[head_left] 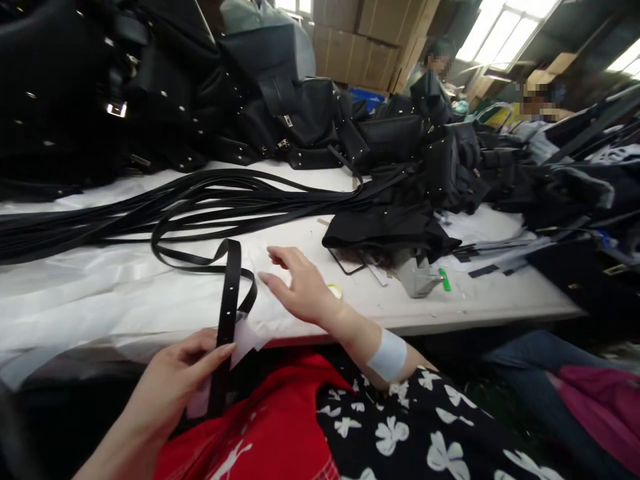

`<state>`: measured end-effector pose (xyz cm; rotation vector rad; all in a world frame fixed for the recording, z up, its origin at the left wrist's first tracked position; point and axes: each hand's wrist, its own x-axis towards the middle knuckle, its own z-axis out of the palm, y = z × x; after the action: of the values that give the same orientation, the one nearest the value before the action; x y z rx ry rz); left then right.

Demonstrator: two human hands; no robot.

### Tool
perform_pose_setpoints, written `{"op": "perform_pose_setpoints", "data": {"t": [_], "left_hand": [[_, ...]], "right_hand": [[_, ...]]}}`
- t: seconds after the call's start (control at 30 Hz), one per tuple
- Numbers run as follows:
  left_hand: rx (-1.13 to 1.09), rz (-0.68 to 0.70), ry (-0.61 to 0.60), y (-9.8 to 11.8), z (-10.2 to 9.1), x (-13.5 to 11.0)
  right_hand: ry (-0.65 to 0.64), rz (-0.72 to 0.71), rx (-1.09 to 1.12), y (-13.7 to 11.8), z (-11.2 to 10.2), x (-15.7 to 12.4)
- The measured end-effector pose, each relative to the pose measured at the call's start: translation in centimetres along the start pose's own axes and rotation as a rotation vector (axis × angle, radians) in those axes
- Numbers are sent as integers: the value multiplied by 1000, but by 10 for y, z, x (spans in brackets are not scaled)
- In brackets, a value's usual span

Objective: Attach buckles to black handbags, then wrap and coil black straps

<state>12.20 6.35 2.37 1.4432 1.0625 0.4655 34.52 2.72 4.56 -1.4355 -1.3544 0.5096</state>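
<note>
My left hand (187, 370) pinches a black strap (230, 287) between thumb and fingers at the table's front edge. Small holes or studs run along the strap, which stands up from my grip, then loops over and back onto the table. A thin whitish, pinkish sheet (243, 340) hangs beside the strap at my left hand. My right hand (300, 283) is held over the table to the right of the strap, thumb and fingers apart, with nothing in it. Behind both hands lies a long bundle of black straps (200, 193).
Black bags (300, 113) with metal fittings are heaped along the back. To the right lie black pieces (385, 213), a clear holder (417, 277) with a green part (445, 280), and a yellow ring (335, 291). White sheeting (100, 293) covers the left side. Other people sit farther back.
</note>
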Motion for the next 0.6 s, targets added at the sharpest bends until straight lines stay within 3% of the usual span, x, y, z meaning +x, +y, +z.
{"op": "perform_pose_setpoints", "data": {"t": [0.07, 0.13, 0.2, 0.23, 0.27, 0.3, 0.33, 0.37, 0.47, 0.6], "left_hand": [[-84, -78, 61, 1, 0, 7], [-161, -156, 95, 1, 2, 14], [-218, -195, 67, 2, 7, 20], [-229, -194, 29, 3, 12, 22], [-226, -179, -14, 5, 17, 23], [-211, -161, -68, 7, 23, 23], [-179, -133, -107, 9, 29, 24], [-153, -108, -134, 11, 36, 25], [-114, -84, -187, 14, 50, 32], [-118, -99, -217, 15, 60, 40]], "right_hand": [[157, -184, -226, 10, -53, -42], [485, -203, -484, 28, -115, -82], [866, -53, -757, 51, -181, -115], [1013, 102, -858, 63, -212, -129], [1078, 307, -933, 76, -241, -139], [1053, 557, -993, 90, -266, -145], [935, 813, -1028, 104, -286, -149], [857, 924, -1012, 118, -299, -150], [683, 1091, -988, 155, -315, -146], [545, 1142, -1105, 182, -327, -150]]}}
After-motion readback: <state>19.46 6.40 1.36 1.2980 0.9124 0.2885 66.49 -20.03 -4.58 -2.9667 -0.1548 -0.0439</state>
